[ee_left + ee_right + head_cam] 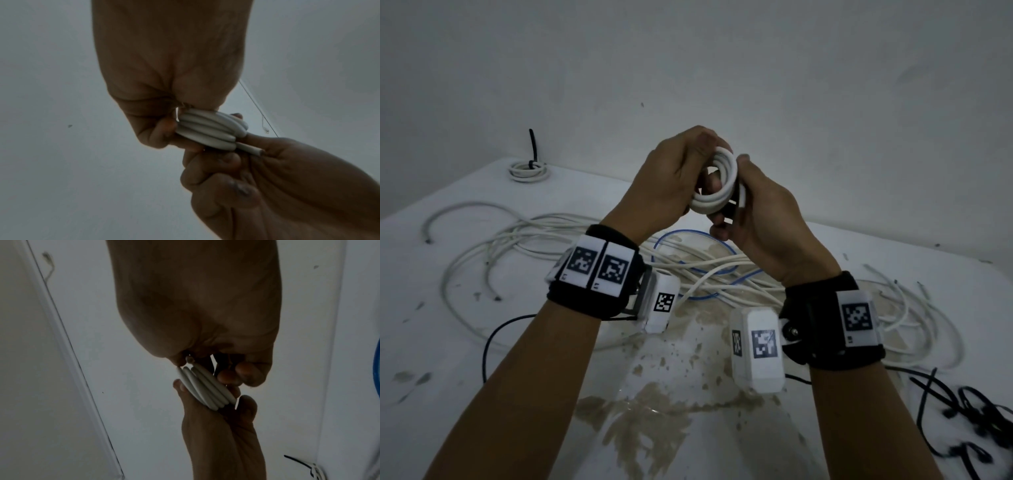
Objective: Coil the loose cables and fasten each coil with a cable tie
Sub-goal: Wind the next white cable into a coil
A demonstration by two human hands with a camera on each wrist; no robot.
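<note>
A small white cable coil [717,186] of several turns is held up above the table between both hands. My left hand [674,171] grips its left side, thumb and fingers curled round the turns. From the right, my right hand [751,209] pinches the coil's lower edge. The left wrist view shows the coil [207,129] edge-on, with its cut end [254,150] lying against the right hand [267,175]. In the right wrist view the coil [205,388] sits between the right fingers [240,374] and the left hand [222,426]. Something thin and dark shows by the right fingers; I cannot tell what it is.
A tied white coil [529,169] with a black tie lies at the table's back left. Loose white cables [524,240] and a blue cable [688,236] sprawl under the hands. Black cable ties [972,407] lie at the front right. The stained table [654,411] meets a wall behind.
</note>
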